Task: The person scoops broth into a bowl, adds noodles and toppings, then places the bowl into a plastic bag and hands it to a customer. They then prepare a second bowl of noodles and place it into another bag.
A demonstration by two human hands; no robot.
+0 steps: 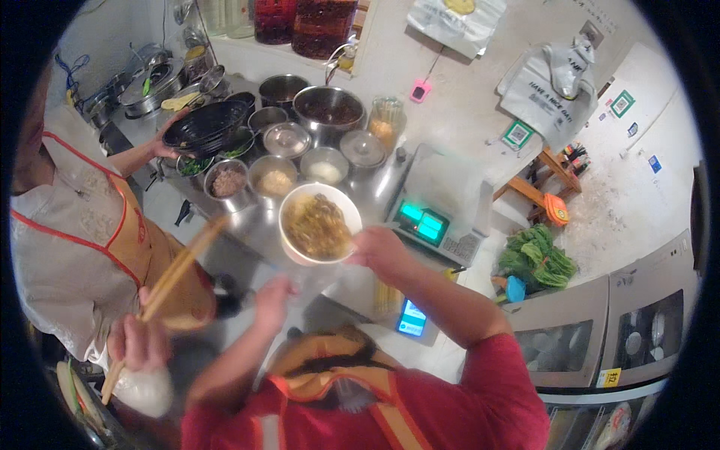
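My right hand (383,254) grips the rim of a white paper bowl (285,243), which is tilted towards me. Inside it is brown, saucy food (318,225); noodles or chopped topping, I cannot tell which. Below and left of the bowl, my left hand (274,302) is blurred, with its fingers bent. Something pale and see-through, perhaps a plastic bag, shows beside it, but whether the hand holds it is unclear. Steel pots of minced meat (229,181), chopped garlic or similar (274,183) and white seasoning (325,170) stand just beyond the bowl.
At left a co-worker in an apron (140,236) holds long wooden chopsticks (183,270) and a black bowl (208,128). A lit digital scale (436,208) stands on the steel counter at right. Nearby lie a phone (412,318), leafy greens (537,257) and a glass-doored cabinet (562,343).
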